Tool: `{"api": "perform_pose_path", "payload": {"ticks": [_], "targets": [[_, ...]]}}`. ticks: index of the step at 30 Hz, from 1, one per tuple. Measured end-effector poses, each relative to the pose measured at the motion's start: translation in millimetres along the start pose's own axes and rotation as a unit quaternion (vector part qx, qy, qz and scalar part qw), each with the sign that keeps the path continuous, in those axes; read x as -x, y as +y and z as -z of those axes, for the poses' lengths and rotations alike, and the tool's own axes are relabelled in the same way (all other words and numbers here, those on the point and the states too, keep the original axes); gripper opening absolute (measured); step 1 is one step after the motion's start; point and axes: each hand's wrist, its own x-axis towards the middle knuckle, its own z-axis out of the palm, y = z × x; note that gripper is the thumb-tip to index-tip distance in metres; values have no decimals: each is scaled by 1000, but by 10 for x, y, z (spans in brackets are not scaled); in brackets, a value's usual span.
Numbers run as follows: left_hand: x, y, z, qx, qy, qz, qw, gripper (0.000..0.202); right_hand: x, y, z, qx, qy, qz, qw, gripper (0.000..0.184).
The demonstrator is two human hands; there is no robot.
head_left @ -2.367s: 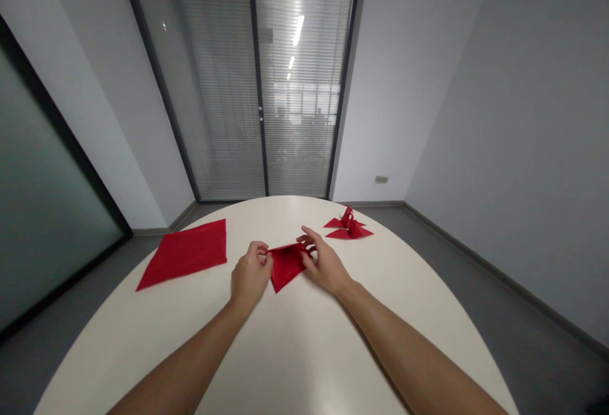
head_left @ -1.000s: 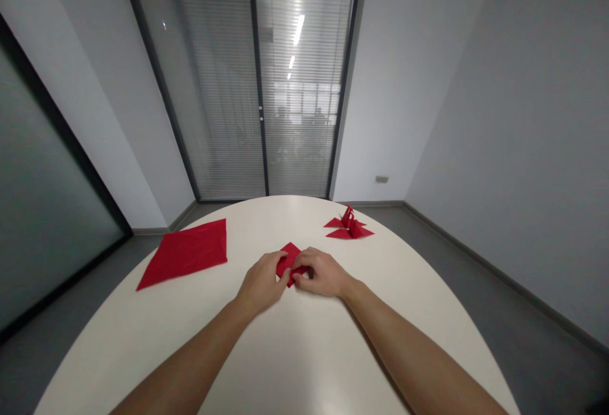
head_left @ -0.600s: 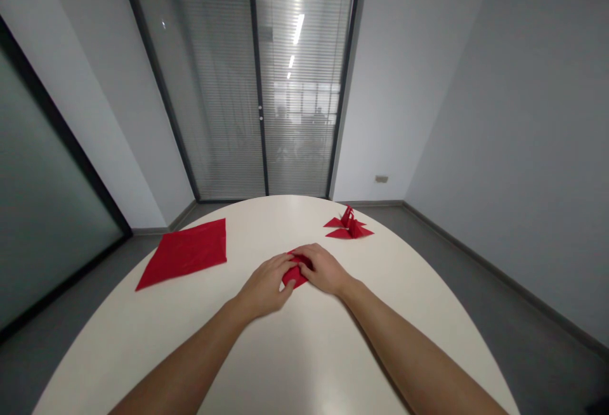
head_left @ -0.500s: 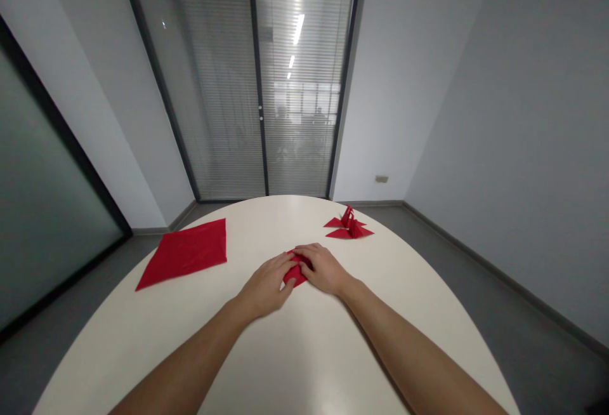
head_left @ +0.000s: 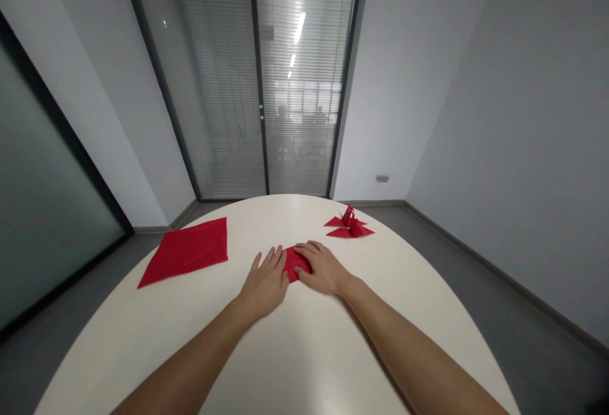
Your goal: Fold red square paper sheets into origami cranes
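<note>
A small piece of folded red paper [head_left: 294, 264] lies flat on the white table between my two hands. My left hand [head_left: 265, 280] is open, its fingers stretched out and slightly spread, lying at the paper's left edge. From the right, my right hand [head_left: 322, 268] rests over the paper's other side, fingers and thumb apart and laid flat on it. Both hands cover parts of the paper, so its full outline is hidden.
Flat red paper sheets [head_left: 190, 249] lie at the left of the round white table [head_left: 266, 364]. Two folded red paper cranes [head_left: 352, 230] stand at the back right. Beyond the table is a glass partition with blinds [head_left: 223, 117].
My left hand has drawn back a little to the left and its fingers have spread, uncovering more of the red paper. The paper looks flatter. My right hand has barely moved.
</note>
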Motion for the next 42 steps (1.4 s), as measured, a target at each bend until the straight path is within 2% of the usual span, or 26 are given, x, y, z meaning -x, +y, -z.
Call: {"api": "perform_pose_path", "payload": {"ticks": [3, 8, 14, 18, 21, 24, 27, 32, 36, 38, 42], "targets": [[-5, 0, 22, -7, 15, 7, 1000, 55, 0, -29, 38, 19, 0, -3, 1000, 57], [-2, -22, 49, 27, 11, -69, 997, 55, 10, -40, 39, 41, -1, -13, 999, 57], [17, 2, 28, -1, 20, -15, 1000, 52, 7, -27, -1, 42, -42, -50, 997, 64], [20, 17, 37, -12, 34, 25, 999, 53, 1, -42, 24, 31, -45, -54, 997, 65], [16, 11, 74, 8, 53, -17, 998, 56, 3, -63, 60, 12, -34, -59, 998, 65], [15, 8, 102, 41, 42, -70, 996, 50, 8, -71, 85, -10, -21, -67, 997, 62], [21, 24, 104, 40, 55, -32, 997, 41, 7, -49, 88, -17, -15, -62, 998, 55], [33, 60, 76, 10, 64, 26, 998, 42, -7, 24, 56, -10, -10, -14, 1000, 47], [30, 62, 54, -8, 78, 53, 996, 44, -8, 61, 25, -12, 2, -3, 1000, 45], [27, 51, 54, -2, 87, 38, 995, 43, -8, 70, 17, -9, 8, -4, 1000, 45], [18, 17, 78, 49, 69, -52, 995, 42, -18, 66, 40, -2, 34, -15, 999, 40]]}}
